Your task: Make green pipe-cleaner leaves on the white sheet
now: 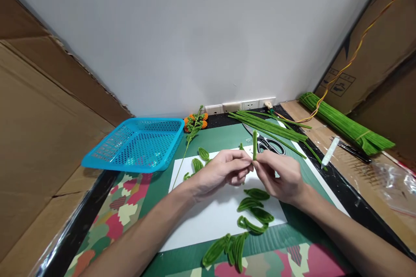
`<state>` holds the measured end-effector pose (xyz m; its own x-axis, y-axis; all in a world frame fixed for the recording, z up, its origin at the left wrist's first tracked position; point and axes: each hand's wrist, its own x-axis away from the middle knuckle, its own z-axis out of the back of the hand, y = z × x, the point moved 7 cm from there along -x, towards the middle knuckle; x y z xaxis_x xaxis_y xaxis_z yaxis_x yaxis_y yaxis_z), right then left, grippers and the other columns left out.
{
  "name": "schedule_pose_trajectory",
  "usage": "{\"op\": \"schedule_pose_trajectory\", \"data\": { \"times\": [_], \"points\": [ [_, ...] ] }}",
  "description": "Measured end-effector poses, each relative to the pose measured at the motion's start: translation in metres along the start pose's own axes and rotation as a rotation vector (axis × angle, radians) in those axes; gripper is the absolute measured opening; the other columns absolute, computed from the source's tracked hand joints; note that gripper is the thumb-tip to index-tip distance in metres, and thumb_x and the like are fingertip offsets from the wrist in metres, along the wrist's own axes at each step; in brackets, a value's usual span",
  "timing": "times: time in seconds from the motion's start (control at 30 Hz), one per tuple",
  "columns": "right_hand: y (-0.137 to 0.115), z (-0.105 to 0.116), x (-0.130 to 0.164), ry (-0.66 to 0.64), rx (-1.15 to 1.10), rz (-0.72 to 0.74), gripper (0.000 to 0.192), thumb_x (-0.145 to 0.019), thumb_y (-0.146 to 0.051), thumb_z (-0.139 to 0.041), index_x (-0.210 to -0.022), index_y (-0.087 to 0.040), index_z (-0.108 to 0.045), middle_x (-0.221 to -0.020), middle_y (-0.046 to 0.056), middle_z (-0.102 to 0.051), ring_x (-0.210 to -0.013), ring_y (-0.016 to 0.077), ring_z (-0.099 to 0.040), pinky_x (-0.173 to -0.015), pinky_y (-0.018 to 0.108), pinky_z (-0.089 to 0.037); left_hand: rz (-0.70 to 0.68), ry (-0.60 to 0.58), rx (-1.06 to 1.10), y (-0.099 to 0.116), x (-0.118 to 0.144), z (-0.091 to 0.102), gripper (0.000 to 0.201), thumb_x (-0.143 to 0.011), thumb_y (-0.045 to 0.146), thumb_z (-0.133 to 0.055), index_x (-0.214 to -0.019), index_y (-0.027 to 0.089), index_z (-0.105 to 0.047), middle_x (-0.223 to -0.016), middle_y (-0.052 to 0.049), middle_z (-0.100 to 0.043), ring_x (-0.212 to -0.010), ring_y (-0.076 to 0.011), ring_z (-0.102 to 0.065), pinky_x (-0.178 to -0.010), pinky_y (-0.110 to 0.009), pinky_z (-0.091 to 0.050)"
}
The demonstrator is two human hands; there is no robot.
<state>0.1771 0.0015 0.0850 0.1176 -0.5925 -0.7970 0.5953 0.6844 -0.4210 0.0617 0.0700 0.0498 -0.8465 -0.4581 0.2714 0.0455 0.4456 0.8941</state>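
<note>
My left hand (232, 166) and my right hand (280, 175) meet over a white sheet (208, 220), fingers pinched together. Between the fingertips a fuzzy green pipe cleaner (255, 143) stands upright; its lower end is hidden by the fingers. Below my right hand lie several green leaf shapes bent from pipe cleaner (256, 214). Another cluster of such leaves (227, 249) rests at the sheet's near edge. More leaves (197, 164) lie beyond my left forearm, partly covered by it.
Behind my right hand are black-handled scissors (273, 145) and loose green pipe cleaners (273, 125). A blue mesh basket (165, 156) stands left, beside an orange flower stem (194, 127). At right lie a bundled stack of pipe cleaners (347, 123) and a white stick-like tool (330, 152). Cardboard (48, 95) borders the left.
</note>
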Motion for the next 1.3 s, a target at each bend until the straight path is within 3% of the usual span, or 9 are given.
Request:
{"op": "schedule_pose_trajectory", "data": {
  "times": [0.13,0.3,0.43,0.6,0.77,0.87,1.0,1.17,1.3],
  "points": [
    [-0.003,0.0,0.002,-0.019,0.037,0.075,0.019,-0.095,-0.001,-0.055,-0.101,-0.017,-0.062,-0.067,-0.002,-0.05,-0.053,0.0126,-0.042,-0.051,0.027,-0.032,-0.017,-0.026,0.114,-0.006,0.0,-0.003,0.025,-0.088,0.03,-0.079,-0.083,0.014,-0.06,-0.066,0.005,-0.049,-0.052,-0.0046,-0.036,-0.053,-0.021,-0.027],
    [-0.008,0.003,0.003,0.026,-0.06,-0.012,0.017,-0.095,-0.004,-0.057,-0.095,-0.019,-0.062,-0.066,-0.002,-0.053,-0.052,0.0122,-0.042,-0.05,0.027,-0.033,-0.183,0.074,-0.152,0.011,0.009,-0.007,0.024,-0.09,0.034,-0.076,-0.084,0.014,-0.064,-0.071,0.001,-0.054,-0.061,-0.0078,-0.046,-0.056,-0.02,-0.032],
    [-0.007,0.001,0.01,0.063,-0.244,-0.3,0.017,-0.099,-0.017,-0.06,-0.084,-0.021,-0.062,-0.063,-0.002,-0.053,-0.05,0.0121,-0.041,-0.048,0.027,-0.032,-0.375,0.135,-0.509,0.034,0.025,-0.019,0.02,-0.094,0.029,-0.069,-0.081,0.015,-0.062,-0.075,0.001,-0.056,-0.065,-0.0099,-0.048,-0.059,-0.022,-0.039],
    [0.001,-0.016,0.025,0.09,-0.622,-0.719,0.032,-0.101,-0.039,-0.063,-0.075,-0.02,-0.065,-0.059,-0.002,-0.05,-0.047,0.0118,-0.041,-0.043,0.025,-0.031,-0.646,0.078,-1.007,0.053,0.042,-0.038,0.013,-0.096,0.014,-0.059,-0.083,0.017,-0.06,-0.071,0.002,-0.056,-0.063,-0.0103,-0.048,-0.06,-0.024,-0.039],
    [0.012,-0.038,0.03,0.123,-0.933,-0.928,0.037,-0.092,-0.047,-0.075,-0.071,-0.019,-0.063,-0.054,-0.004,-0.047,-0.044,0.0097,-0.039,-0.041,0.023,-0.031,-1.023,-0.001,-1.585,0.056,0.051,-0.055,0.022,-0.099,0.004,-0.046,-0.085,0.018,-0.056,-0.073,-0.001,-0.057,-0.064,-0.0147,-0.05,-0.061,-0.03,-0.04],
    [0.017,-0.049,0.033,0.113,-1.114,-1.042,0.038,-0.088,-0.047,-0.079,-0.07,-0.019,-0.061,-0.05,-0.008,-0.04,-0.042,0.0075,-0.031,-0.04,0.022,-0.028,-1.106,-0.021,-1.841,0.049,0.05,-0.054,0.028,-0.104,0.006,-0.042,-0.083,0.019,-0.056,-0.072,-0.001,-0.057,-0.063,-0.0158,-0.05,-0.061,-0.032,-0.04],
    [0.022,-0.043,0.029,0.054,-0.99,-0.99,0.037,-0.091,-0.048,-0.076,-0.073,-0.018,-0.065,-0.054,-0.005,-0.046,-0.043,0.0079,-0.035,-0.041,0.022,-0.027,-1.011,0.025,-1.601,0.052,0.045,-0.041,0.022,-0.104,0.01,-0.045,-0.093,0.016,-0.062,-0.077,-0.003,-0.063,-0.068,-0.0155,-0.054,-0.064,-0.03,-0.043],
    [0.023,-0.016,0.019,0.104,-0.6,-0.781,0.032,-0.097,-0.045,-0.069,-0.077,-0.02,-0.067,-0.061,-0.002,-0.053,-0.049,0.0108,-0.041,-0.044,0.024,-0.031,-0.507,0.143,-0.92,0.048,0.025,-0.012,0.016,-0.102,0.028,-0.06,-0.097,0.016,-0.068,-0.086,-0.003,-0.067,-0.076,-0.0136,-0.058,-0.07,-0.026,-0.046],
    [0.025,-0.011,0.016,0.096,-0.501,-0.695,0.026,-0.102,-0.04,-0.063,-0.082,-0.022,-0.065,-0.067,-0.002,-0.056,-0.051,0.0112,-0.042,-0.048,0.025,-0.035,-0.31,0.124,-0.541,0.036,0.013,-0.001,0.027,-0.099,0.039,-0.064,-0.087,0.015,-0.068,-0.079,-0.001,-0.06,-0.071,-0.0117,-0.052,-0.066,-0.024,-0.041]
  ]
}}
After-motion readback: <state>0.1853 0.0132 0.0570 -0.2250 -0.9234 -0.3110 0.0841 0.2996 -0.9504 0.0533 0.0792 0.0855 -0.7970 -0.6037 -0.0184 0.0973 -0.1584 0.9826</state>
